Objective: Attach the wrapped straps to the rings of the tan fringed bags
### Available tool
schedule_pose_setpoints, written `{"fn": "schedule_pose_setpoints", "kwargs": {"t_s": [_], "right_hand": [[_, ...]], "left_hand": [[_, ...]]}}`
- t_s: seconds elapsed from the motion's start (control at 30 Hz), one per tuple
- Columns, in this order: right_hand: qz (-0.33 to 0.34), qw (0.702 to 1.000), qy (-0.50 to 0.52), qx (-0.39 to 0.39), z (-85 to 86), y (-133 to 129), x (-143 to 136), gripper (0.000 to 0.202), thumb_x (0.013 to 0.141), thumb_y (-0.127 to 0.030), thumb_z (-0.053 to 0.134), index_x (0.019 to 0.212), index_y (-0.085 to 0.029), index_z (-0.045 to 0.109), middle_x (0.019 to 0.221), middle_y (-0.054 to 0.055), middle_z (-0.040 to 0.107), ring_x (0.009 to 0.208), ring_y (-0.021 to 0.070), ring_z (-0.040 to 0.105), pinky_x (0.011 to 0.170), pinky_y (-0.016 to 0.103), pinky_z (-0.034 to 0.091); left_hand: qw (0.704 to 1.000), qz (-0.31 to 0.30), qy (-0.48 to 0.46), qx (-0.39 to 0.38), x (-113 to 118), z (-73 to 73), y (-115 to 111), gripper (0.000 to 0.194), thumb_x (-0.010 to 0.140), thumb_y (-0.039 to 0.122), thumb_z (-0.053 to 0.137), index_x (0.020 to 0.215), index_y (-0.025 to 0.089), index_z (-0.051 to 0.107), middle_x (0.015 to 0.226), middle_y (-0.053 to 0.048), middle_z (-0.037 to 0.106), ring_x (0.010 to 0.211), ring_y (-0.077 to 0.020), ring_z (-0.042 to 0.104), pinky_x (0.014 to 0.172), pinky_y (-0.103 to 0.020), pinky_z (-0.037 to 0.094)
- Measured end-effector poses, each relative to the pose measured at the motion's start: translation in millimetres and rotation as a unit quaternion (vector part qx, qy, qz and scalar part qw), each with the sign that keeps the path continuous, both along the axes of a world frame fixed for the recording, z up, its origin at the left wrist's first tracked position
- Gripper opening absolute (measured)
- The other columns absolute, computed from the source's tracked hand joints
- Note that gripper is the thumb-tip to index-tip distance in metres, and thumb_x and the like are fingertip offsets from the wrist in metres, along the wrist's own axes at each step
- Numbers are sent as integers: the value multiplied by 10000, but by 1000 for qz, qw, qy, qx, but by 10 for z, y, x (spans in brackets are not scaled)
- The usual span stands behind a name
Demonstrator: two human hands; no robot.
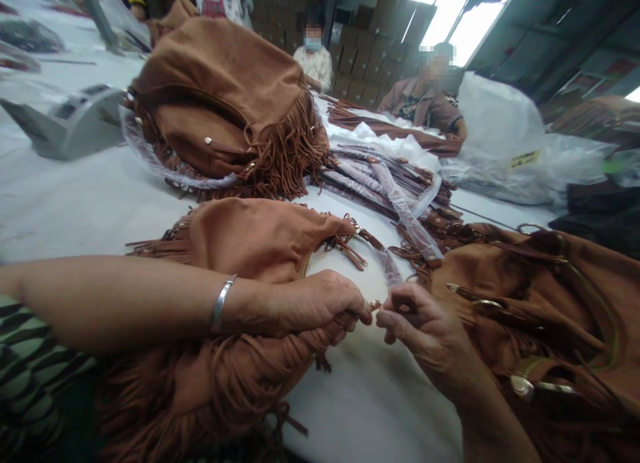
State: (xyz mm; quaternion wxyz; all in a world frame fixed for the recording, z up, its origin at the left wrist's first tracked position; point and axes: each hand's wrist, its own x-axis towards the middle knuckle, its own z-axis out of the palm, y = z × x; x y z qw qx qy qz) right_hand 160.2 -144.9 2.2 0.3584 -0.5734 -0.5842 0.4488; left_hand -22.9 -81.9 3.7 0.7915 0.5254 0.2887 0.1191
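A brown suede handbag with long fringe (245, 239) lies on the table in front of me. My left hand (320, 304) is closed round its near end, thumb and forefinger beside a small gold-coloured metal fitting (374, 305). Close against that fitting, my right hand (425, 323) pinches the end of a brown strap (404, 305). A plastic-wrapped part of the strap (390, 266) curves back to the bag's far end. Whether the strap end and the fitting are joined cannot be made out, since my fingers cover part of them.
Brown fringed bags (225, 83) are stacked behind, and another bag (540, 296) lies at the right. Wrapped straps (380, 183) are piled beyond my hands. A grey tape dispenser (75, 123) stands at the left. Across the white table (370, 389) are other people and plastic bags (500, 116).
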Motion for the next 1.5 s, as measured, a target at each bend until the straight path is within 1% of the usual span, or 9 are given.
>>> {"fn": "schedule_pose_setpoints", "kwargs": {"t_s": [0.23, 0.33, 0.67, 0.87, 1.03, 1.13, 1.27, 1.4, 1.5], "right_hand": [[31, 999, -2, -5, -40, -27, 39, 243, 903, -431, 458, 991, -206, 489, 743, 6, 611, 520, 99, 502, 500, 233, 409], [32, 997, 73, -24, -1, -38, 49, 193, 920, -385, 425, 977, -212, 489, 769, 21, 630, 575, 115, 515, 534, 235, 406], [38, 970, 210, -112, -84, 70, 146, 233, 840, -314, 549, 987, -148, 619, 825, 77, 697, 569, 139, 613, 542, 236, 437], [3, 970, 207, -128, -56, 65, 153, 262, 838, -308, 558, 1008, -120, 623, 803, 86, 708, 543, 145, 642, 540, 238, 456], [34, 975, 178, -130, -38, 62, 142, 307, 868, -327, 529, 1102, -133, 572, 824, 80, 693, 560, 129, 624, 537, 234, 463], [36, 992, 98, -77, -32, 47, 90, 247, 886, -338, 514, 1033, -153, 583, 798, 55, 679, 545, 104, 590, 522, 217, 464], [-27, 992, -93, 75, 30, -24, 7, 175, 875, -322, 541, 925, -175, 624, 647, -8, 629, 450, 81, 507, 421, 189, 409], [-7, 921, -285, 266, 91, -75, -54, 134, 856, -257, 571, 923, -178, 656, 712, 8, 685, 559, 125, 621, 539, 232, 481], [28, 864, -364, 346, 92, -77, -80, 126, 853, -222, 578, 938, -159, 647, 835, 42, 720, 724, 161, 674, 688, 263, 498]], "left_hand": [[1000, -1, 23, -10, -103, 63, 85, 215, 644, 330, 569, 707, 124, 570, 509, 30, 468, 452, -83, 404, 424, -202, 323], [999, -15, 10, -38, -126, 10, 124, 185, 654, 306, 582, 696, 126, 580, 517, 36, 462, 433, -69, 384, 405, -194, 304], [993, -62, 13, -99, -125, -48, 220, 181, 672, 270, 528, 710, 108, 597, 495, 16, 483, 429, -91, 432, 404, -197, 329], [992, -73, 30, -101, -97, -110, 225, 169, 692, 277, 533, 690, 120, 594, 493, 12, 488, 427, -96, 432, 393, -198, 327], [991, -77, 30, -104, -89, -144, 216, 194, 698, 302, 542, 749, 124, 602, 522, 16, 493, 436, -94, 433, 412, -206, 346], [993, -77, 39, -79, -86, -135, 210, 186, 681, 312, 561, 721, 133, 587, 494, 29, 468, 428, -91, 409, 405, -206, 324], [997, -40, 69, 11, -71, -88, 201, 175, 641, 308, 600, 639, 138, 555, 481, 40, 444, 426, -75, 356, 408, -204, 276], [994, -12, 86, 67, -76, -45, 173, 164, 640, 275, 607, 590, 138, 530, 481, 35, 445, 457, -75, 360, 436, -206, 276], [992, -5, 92, 86, -93, -60, 148, 189, 665, 287, 564, 555, 146, 502, 465, 40, 414, 450, -73, 341, 432, -211, 253]]}}
